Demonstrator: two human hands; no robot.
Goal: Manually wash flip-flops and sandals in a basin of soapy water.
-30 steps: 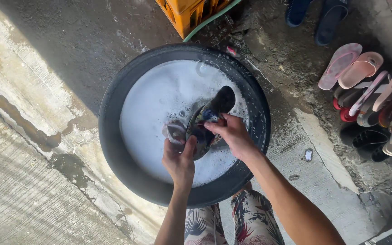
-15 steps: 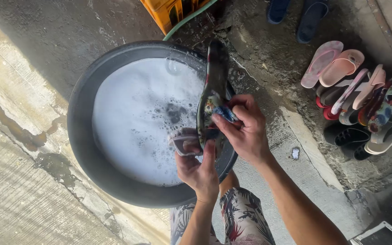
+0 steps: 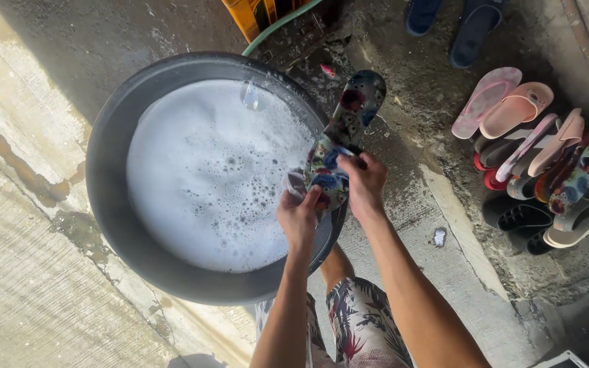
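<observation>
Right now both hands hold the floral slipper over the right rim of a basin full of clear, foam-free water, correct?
Not quite. The head view shows the left hand and right hand holding the floral slipper over the basin's right rim, but the water is covered in white soap foam.

i see a dark floral slipper (image 3: 344, 136) with red and blue blooms, white suds (image 3: 213, 170) in a grey-black basin (image 3: 114, 225), pink sandals (image 3: 506, 102), a yellow crate (image 3: 253, 13).
</observation>
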